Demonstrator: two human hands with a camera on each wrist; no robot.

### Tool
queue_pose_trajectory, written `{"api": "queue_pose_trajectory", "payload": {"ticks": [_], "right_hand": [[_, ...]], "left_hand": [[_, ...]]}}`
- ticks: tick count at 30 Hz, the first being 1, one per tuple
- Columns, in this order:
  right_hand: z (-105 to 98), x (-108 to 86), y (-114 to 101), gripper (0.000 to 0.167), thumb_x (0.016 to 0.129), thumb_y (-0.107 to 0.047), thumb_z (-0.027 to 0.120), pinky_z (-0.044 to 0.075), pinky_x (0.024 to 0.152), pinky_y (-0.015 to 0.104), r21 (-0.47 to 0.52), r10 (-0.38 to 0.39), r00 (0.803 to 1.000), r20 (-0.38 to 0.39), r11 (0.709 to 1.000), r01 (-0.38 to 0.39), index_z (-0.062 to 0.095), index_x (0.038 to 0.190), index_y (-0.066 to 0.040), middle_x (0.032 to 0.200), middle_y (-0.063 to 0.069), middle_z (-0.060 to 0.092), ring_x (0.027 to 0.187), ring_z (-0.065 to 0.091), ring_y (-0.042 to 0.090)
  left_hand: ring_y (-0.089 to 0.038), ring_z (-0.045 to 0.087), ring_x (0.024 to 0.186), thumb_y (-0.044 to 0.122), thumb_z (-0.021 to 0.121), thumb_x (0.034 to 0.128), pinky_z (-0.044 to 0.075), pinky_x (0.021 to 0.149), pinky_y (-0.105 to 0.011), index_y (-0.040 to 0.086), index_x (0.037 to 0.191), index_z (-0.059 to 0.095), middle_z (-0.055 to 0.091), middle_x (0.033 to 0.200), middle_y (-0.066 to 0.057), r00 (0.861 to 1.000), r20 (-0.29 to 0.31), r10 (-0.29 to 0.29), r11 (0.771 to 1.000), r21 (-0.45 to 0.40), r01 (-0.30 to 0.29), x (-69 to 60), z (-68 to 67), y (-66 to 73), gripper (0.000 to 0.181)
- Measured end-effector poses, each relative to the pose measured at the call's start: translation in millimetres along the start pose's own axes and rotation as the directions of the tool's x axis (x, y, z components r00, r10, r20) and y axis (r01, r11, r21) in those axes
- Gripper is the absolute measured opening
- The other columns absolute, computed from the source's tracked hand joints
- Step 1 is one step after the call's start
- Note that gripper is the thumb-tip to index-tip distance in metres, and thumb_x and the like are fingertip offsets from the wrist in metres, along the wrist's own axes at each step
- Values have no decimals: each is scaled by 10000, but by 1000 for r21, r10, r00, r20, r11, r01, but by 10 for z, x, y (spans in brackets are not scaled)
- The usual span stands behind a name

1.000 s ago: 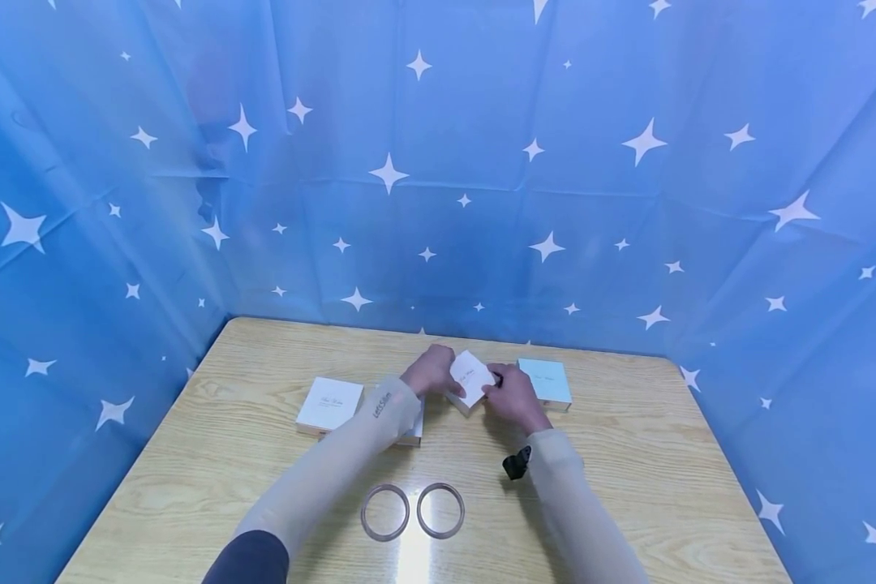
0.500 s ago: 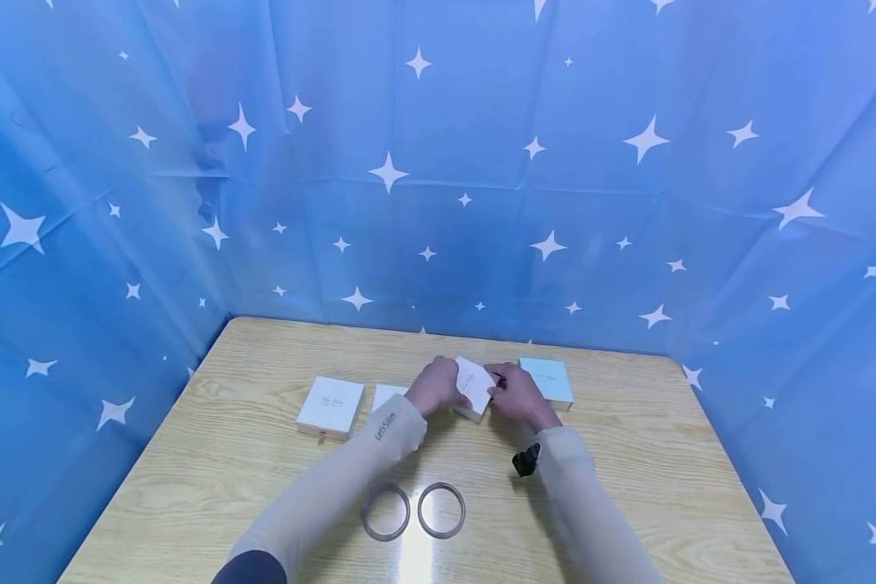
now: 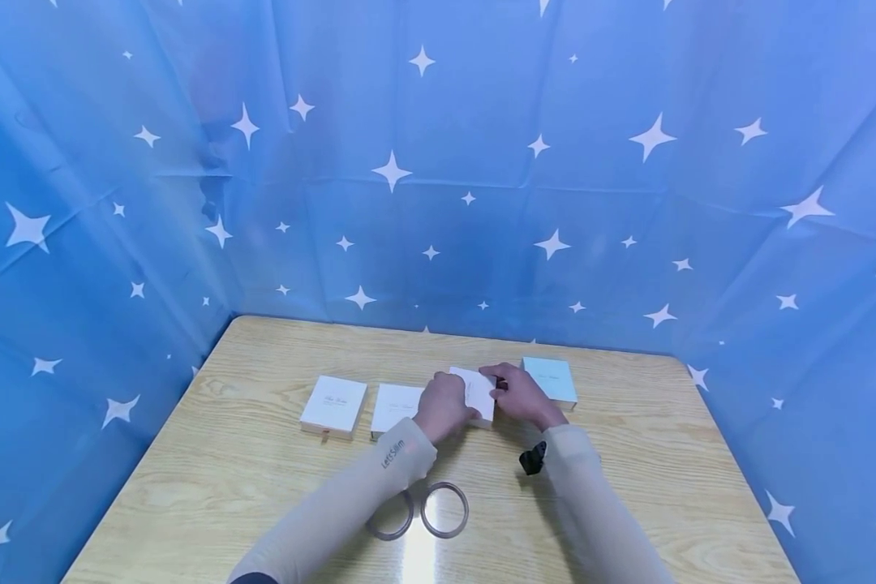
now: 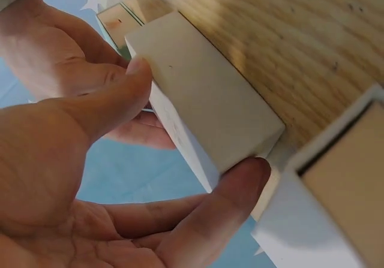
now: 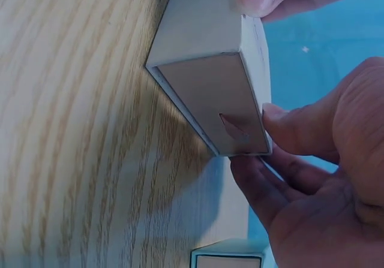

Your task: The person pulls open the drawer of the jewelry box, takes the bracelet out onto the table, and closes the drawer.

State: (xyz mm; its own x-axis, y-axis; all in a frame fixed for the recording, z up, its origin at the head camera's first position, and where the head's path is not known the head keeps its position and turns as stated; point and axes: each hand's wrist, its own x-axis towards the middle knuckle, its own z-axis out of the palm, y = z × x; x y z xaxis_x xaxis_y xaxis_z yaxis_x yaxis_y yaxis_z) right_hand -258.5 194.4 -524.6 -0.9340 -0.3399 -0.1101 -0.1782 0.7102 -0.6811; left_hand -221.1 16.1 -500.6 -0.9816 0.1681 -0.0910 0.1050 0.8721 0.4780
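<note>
Both hands are on a small white box [image 3: 482, 392] near the back middle of the table. My left hand [image 3: 441, 405] grips its left side, with the thumb on the near wall in the left wrist view, where the box [image 4: 204, 91] looks plain and pale. My right hand [image 3: 521, 397] pinches the right edge between thumb and fingers. In the right wrist view, a small ribbon tab [image 5: 234, 127] shows on the box's end. Left of the held box lies a second white box [image 3: 396, 405], partly covered by my left hand. Right of my right hand lies a light blue box [image 3: 550, 380].
A further white box [image 3: 334, 404] lies at the left of the row. Two dark rings, the left ring [image 3: 391, 538] partly under my left sleeve and the right ring [image 3: 445, 533] uncovered, lie nearer on the wooden table [image 3: 190, 454]. A starry blue curtain [image 3: 482, 162] surrounds the table.
The held box has turned from a slanted position to nearly square with the row and come slightly nearer. Both hands have moved with it, and more of the second white box shows.
</note>
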Motion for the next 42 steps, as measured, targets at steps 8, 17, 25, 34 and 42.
{"api": "queue_pose_trajectory", "payload": {"ticks": [8,17,25,34,42], "right_hand": [[2,-63,-19,444,980,30,534,532,1004,493,40,-15,1000,13,999,14,618,1406,-66,1343,163,623,1259,604,361],[15,-79,5,441,986,-14,541,514,1043,528,44,-34,999,23,999,33,599,1421,-52,1411,191,598,1294,585,388],[-49,-130,103,446,1027,-223,604,524,1023,515,44,20,999,-41,999,-18,580,1432,-40,1293,150,685,1201,644,339],[-125,-227,70,426,1011,-264,589,573,905,455,62,121,988,-94,991,-116,644,1348,-9,1187,164,730,1061,701,295],[-51,-296,46,349,1005,-215,589,622,797,368,334,339,940,-25,889,-312,688,1231,31,983,159,778,839,763,235]], "left_hand": [[-197,605,696,361,904,767,542,611,-345,46,759,709,668,853,-125,1000,-24,-16,1000,6,16,-114,45,43,370],[-212,620,699,401,875,798,549,603,-341,43,735,696,660,912,-160,1000,-13,-23,999,32,23,-178,61,34,405],[-243,594,826,471,856,799,556,653,-344,-4,965,684,614,991,-159,999,-32,20,997,75,-18,-183,-10,35,532],[-280,540,1178,559,843,779,577,870,-360,44,1371,583,589,1277,-143,982,54,181,964,189,-188,-81,-137,-4,827],[-272,432,1403,496,887,750,447,1148,-361,72,1556,415,496,1484,-120,927,187,324,920,165,-355,96,-129,-132,1027]]}}
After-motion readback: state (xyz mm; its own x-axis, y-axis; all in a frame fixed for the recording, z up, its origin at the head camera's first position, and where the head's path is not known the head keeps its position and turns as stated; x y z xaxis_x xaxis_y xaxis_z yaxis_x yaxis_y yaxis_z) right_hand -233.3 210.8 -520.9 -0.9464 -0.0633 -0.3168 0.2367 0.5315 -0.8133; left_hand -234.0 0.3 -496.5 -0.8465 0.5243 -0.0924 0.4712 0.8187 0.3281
